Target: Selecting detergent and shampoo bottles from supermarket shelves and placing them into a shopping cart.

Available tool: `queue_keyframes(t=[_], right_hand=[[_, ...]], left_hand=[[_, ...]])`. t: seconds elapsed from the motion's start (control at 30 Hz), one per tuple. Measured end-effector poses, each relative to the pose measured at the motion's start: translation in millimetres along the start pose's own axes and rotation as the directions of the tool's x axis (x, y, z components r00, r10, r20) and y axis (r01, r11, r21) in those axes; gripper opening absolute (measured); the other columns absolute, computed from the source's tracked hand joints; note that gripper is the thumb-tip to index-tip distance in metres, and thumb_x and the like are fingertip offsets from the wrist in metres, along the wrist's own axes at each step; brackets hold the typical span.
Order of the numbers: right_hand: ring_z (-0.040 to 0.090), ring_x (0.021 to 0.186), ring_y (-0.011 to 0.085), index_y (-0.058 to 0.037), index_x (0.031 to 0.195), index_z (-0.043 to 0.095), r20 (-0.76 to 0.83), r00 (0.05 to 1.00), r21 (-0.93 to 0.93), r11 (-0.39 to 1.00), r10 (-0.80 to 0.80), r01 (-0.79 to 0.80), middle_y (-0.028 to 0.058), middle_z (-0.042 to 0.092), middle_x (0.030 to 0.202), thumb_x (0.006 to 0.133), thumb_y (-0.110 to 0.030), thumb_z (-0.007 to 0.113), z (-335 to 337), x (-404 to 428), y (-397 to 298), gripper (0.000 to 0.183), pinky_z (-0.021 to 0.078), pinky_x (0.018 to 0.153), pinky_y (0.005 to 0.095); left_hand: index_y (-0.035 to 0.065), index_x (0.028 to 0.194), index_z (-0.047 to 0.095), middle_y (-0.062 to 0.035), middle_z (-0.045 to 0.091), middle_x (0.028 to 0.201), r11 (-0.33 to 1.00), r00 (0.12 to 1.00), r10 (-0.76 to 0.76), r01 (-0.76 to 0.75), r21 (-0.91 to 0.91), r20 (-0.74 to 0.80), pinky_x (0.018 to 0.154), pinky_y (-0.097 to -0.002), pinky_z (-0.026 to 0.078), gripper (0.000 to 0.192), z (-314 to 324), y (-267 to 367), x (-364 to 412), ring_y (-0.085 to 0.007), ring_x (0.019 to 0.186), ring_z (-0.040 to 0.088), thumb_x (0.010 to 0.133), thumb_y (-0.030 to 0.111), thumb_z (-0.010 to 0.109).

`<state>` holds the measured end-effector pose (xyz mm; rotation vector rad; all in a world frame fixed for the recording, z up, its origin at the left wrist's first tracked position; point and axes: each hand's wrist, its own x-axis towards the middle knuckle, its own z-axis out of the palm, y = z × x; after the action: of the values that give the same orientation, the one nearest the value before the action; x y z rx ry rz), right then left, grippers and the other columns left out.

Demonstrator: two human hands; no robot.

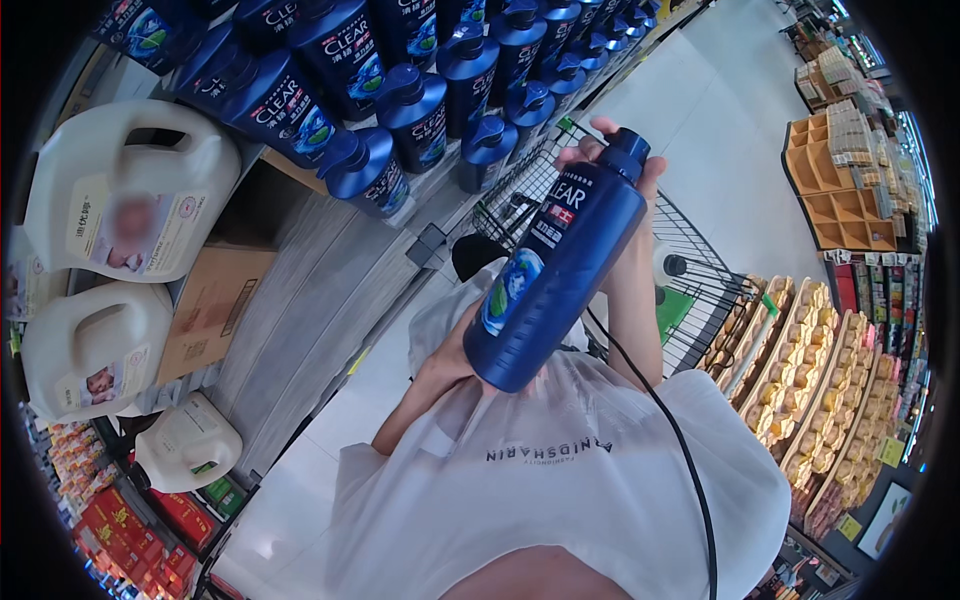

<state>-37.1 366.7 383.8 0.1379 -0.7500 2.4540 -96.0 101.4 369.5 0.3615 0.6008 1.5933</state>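
Observation:
A large dark blue Clear pump bottle (559,262) lies tilted in front of my chest, its printed label facing left and up. My right hand (592,146) grips it from behind near the collar, with fingertips showing on both sides of the blue top. At the base, my left hand (454,360) holds the lower end; most of its fingers are hidden behind the bottle. Rows of similar blue pump bottles (416,120) stand on the display beyond, at the upper left. A dark cable (675,427) runs down over my white shirt (555,495).
Right behind the bottle is a wire shopping cart (701,262) with a white container (664,264) in it. White detergent jugs (127,187) and a cardboard box (214,307) stand left, beside the grey wood-look display ledge (337,255). Egg trays (795,360) and wooden bins (840,180) are right.

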Motion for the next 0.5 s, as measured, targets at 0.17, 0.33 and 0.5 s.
queue_keyframes(t=[0.17, 0.33, 0.5], right_hand=[[0.058, 0.114, 0.0350, -0.0036, 0.116, 0.054, -0.015, 0.996, -0.381, 0.921, 0.088, -0.087, 0.0068, 0.057, 0.098, 0.077, -0.063, 0.074, 5, -2, -16, 0.074, 0.0565, 0.089, 0.0472], [0.058, 0.117, 0.0358, -0.0015, 0.117, 0.054, 0.009, 0.996, -0.367, 0.927, 0.090, -0.080, 0.0139, 0.061, 0.105, 0.079, -0.058, 0.075, 29, 7, -13, 0.071, 0.0552, 0.090, 0.0471], [0.067, 0.079, 0.0123, -0.0033, 0.101, 0.065, -0.334, 0.940, -0.523, 0.816, 0.069, -0.246, 0.0021, 0.067, 0.085, 0.087, -0.033, 0.077, 41, 12, -18, 0.035, 0.0544, 0.072, 0.0261]], left_hand=[[0.0017, 0.156, 0.006, -0.0232, 0.035, 0.153, 0.964, 0.957, 0.067, 0.010, -0.264, 0.283, 0.101, -0.0387, 0.044, 0.149, -3, 2, -7, -0.0280, 0.123, 0.055, 0.046, 0.044, 0.097], [0.0027, 0.156, 0.011, -0.0226, 0.037, 0.151, 0.950, 0.933, 0.083, 0.032, -0.311, 0.350, 0.093, -0.0359, 0.048, 0.145, -4, 2, -8, -0.0274, 0.116, 0.059, 0.047, 0.051, 0.095], [0.0036, 0.156, 0.017, -0.0220, 0.040, 0.149, 0.952, 0.904, 0.079, 0.057, -0.301, 0.421, 0.084, -0.0330, 0.053, 0.142, 2, -4, 4, -0.0268, 0.110, 0.063, 0.049, 0.057, 0.093]])
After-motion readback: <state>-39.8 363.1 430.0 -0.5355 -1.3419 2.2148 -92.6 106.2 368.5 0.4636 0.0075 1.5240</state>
